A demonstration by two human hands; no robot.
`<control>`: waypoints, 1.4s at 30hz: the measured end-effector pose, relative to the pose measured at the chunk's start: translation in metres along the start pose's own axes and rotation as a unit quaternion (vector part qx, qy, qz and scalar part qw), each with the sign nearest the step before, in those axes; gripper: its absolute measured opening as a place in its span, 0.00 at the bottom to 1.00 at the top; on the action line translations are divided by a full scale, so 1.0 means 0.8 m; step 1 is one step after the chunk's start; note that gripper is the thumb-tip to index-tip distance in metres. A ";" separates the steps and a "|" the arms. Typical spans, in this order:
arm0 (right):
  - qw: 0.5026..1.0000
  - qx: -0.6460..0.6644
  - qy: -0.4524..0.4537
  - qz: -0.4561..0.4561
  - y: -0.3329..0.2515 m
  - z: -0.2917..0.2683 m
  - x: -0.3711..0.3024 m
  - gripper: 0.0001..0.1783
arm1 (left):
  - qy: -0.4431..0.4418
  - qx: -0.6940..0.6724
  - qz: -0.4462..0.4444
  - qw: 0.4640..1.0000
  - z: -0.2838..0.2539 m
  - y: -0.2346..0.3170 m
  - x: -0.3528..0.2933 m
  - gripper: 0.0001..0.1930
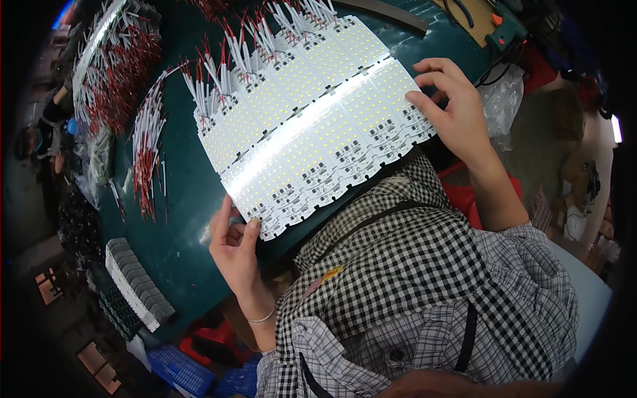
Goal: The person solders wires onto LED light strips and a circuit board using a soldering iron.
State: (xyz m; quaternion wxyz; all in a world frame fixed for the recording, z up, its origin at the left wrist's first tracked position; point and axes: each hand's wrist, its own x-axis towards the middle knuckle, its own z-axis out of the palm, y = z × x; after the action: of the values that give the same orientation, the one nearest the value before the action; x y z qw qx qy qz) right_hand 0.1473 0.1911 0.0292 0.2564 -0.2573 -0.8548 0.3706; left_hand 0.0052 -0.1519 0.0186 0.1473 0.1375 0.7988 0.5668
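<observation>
A large white LED circuit board panel [302, 139] lies tilted in front of me, dotted with small yellow LEDs and crossed by a bright glare. Its near edge is scalloped, with black parts and printed traces along it. Red and white wires [242, 56] stand up from the far row of boards. My left hand [235, 245] pinches the lower left corner, thumb on top and fingers partly hidden beneath. At the right edge, my right hand [454, 106] has its fingers curled, with the thumb tip against the panel's side.
Bundles of red and white wires [119, 73] lie at the left of the green table [189, 265], with a smaller wire bunch [149, 139] beside them. A stack of white-grey strips [136, 282] sits near the left edge. A grey bar [385, 14] and clear plastic bag [502, 99] are right.
</observation>
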 end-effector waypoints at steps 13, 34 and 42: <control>0.993 -0.013 -0.047 0.111 0.000 -0.008 0.009 0.18 | -0.015 -0.140 -0.116 0.983 0.003 0.022 -0.011 0.34; 0.998 -0.017 0.006 0.053 0.014 0.023 0.023 0.17 | -0.071 -0.025 -0.020 0.997 -0.009 0.006 0.038 0.32; 0.994 -0.101 -0.007 0.033 0.010 0.021 0.025 0.17 | -0.061 0.056 -0.009 0.996 -0.008 0.008 0.040 0.30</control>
State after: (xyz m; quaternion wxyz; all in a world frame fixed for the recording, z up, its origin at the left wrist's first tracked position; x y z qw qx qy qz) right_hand 0.1239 0.2000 0.0177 0.2109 -0.3073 -0.8808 0.2920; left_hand -0.0260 -0.1429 0.0239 0.1932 0.1730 0.8200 0.5103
